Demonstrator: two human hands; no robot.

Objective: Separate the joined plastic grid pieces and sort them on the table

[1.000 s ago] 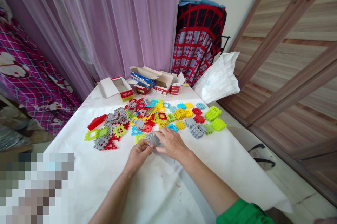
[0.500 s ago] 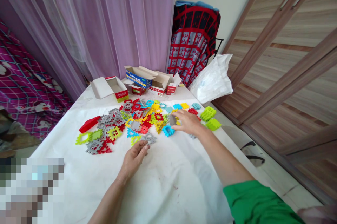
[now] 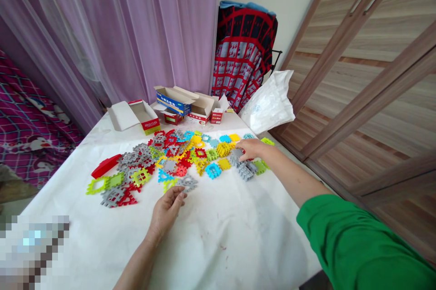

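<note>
My right hand (image 3: 254,150) is at the right side of a spread of plastic interlocking blocks, fingers closed on a grey square block (image 3: 235,156). Just below it sits a stack of grey blocks (image 3: 247,171); whether the held block touches it I cannot tell. Green blocks (image 3: 260,167) lie beside that stack, partly behind my wrist. Left of it are a yellow block (image 3: 224,164) and a blue square block (image 3: 213,171). My left hand (image 3: 166,210) rests on the white cloth with curled fingers, nothing visible in them, beside a grey block (image 3: 187,183).
Mixed red, grey, green and yellow blocks (image 3: 141,162) lie in a heap at left, with a long red piece (image 3: 105,166) beside them. Opened cartons (image 3: 173,103) stand along the back. A white plastic bag (image 3: 269,103) sits at the back right edge.
My right hand has moved right with the grey block, over to the grey stack. My left hand has stayed by the grey block. The view has shifted slightly.
</note>
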